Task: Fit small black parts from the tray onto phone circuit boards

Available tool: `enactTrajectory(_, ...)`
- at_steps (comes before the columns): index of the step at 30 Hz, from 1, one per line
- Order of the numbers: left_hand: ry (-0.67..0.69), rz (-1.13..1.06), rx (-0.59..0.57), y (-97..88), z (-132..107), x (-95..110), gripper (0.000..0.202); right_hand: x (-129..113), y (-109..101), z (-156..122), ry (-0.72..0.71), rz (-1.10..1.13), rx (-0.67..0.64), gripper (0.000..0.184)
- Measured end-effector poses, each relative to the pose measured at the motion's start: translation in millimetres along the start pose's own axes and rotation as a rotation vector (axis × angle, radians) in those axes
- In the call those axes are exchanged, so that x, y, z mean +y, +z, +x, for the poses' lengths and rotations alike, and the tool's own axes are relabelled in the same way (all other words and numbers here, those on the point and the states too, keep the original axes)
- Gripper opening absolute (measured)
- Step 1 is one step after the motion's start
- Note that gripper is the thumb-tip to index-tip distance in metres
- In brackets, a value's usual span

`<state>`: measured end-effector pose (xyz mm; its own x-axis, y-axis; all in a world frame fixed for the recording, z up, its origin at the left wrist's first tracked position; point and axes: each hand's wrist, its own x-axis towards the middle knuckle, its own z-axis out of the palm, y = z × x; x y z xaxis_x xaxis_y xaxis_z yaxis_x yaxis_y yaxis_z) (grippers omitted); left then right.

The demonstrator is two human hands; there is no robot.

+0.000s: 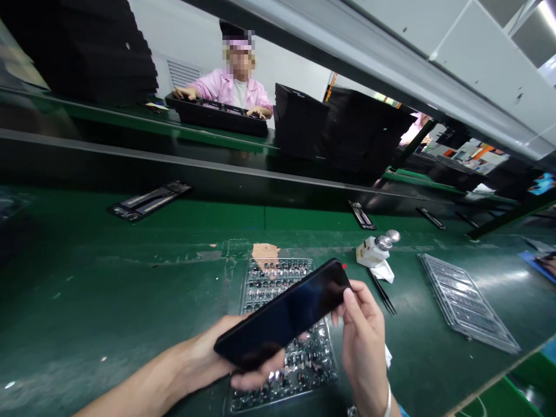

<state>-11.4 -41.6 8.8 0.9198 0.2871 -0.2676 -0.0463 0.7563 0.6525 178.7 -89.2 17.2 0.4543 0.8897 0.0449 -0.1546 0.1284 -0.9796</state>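
Note:
A black smartphone (286, 315) with a dark, glossy screen is tilted in the air, its screen turned up toward me. My left hand (243, 353) is closed around its lower left end from beneath, the thumb along the near edge. At the upper right end, my right hand (360, 324) grips the phone's corner between thumb and fingers. Below the phone lies a clear plastic tray (304, 379) with rows of small parts in its pockets; the phone and my hands cover its middle.
A white dispenser bottle (372, 252), black tweezers (383, 292) and a white wipe (384, 271) lie to the right. Farther right are stacked clear trays (467, 304). Phone frames (150, 200) lie near a raised ledge. Across it, a person in pink (234, 87) handles a black tray (221, 116).

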Motion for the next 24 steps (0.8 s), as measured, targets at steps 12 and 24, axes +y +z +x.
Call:
enactTrajectory(12, 0.539, 0.114, 0.877, -88.1, 31.4, 91.0, 0.028, 18.9, 3.5, 5.6, -0.139, -1.199, -0.395, 0.009)
enactTrajectory(24, 0.722, 0.473, 0.92, -112.4, 44.5, 87.2, 0.044, 25.1, 0.3, 10.5, -0.106, -1.58, -0.427, 0.008)
